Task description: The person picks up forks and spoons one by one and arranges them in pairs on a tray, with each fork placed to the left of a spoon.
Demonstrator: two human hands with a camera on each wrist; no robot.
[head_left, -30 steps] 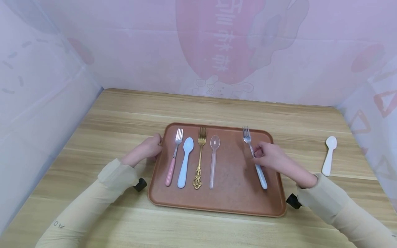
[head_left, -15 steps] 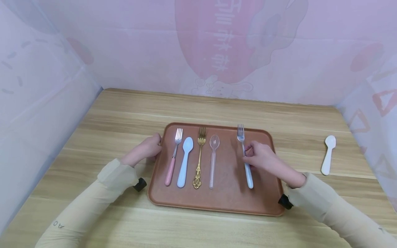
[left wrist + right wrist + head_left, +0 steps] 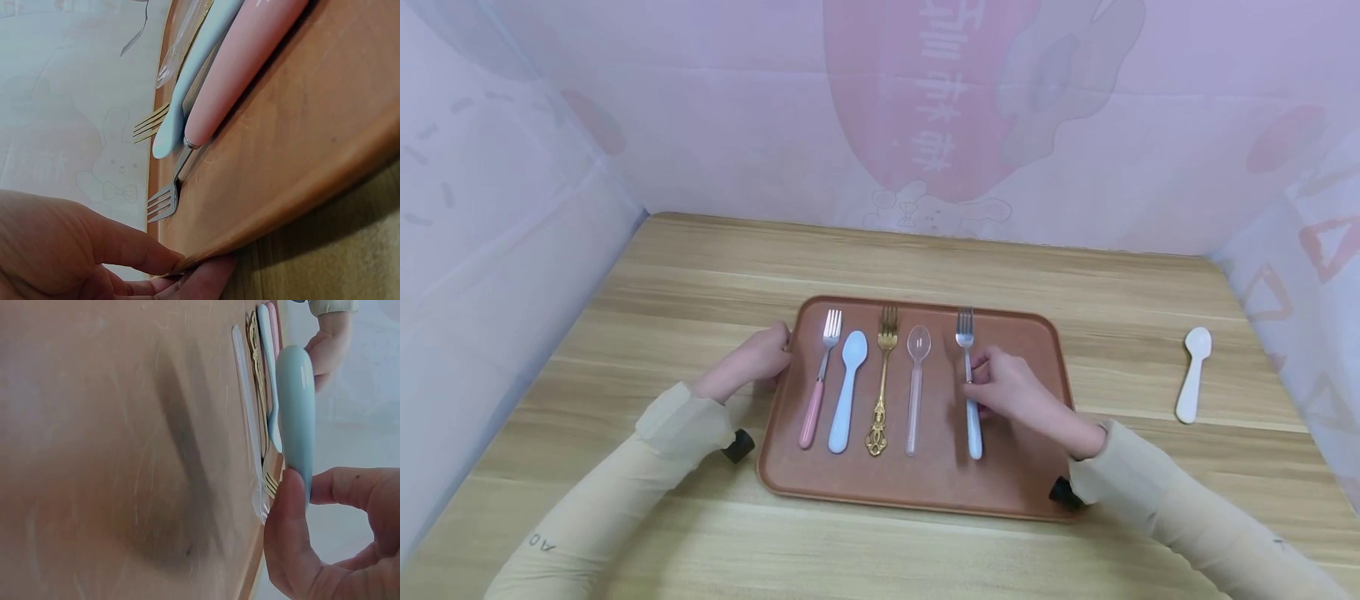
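A brown tray [image 3: 1000, 483] lies on the wooden table. On it in a row lie a pink-handled fork [image 3: 817, 389], a light blue spoon [image 3: 847, 390], a gold fork [image 3: 882, 380] and a clear plastic spoon [image 3: 916, 383]. My right hand [image 3: 1009, 387] pinches a blue-handled fork [image 3: 971, 392] just right of the clear spoon, over the tray; its handle [image 3: 295, 412] is between thumb and fingers. My left hand [image 3: 752, 363] grips the tray's left rim [image 3: 262, 231], thumb on top and fingers under.
A white spoon [image 3: 1193, 375] lies on the table far right of the tray. Pink printed walls enclose the table on the left, back and right.
My right hand has carried the blue-handled fork leftward across the tray, from near the right rim to beside the clear spoon. The left hand has stayed on the rim.
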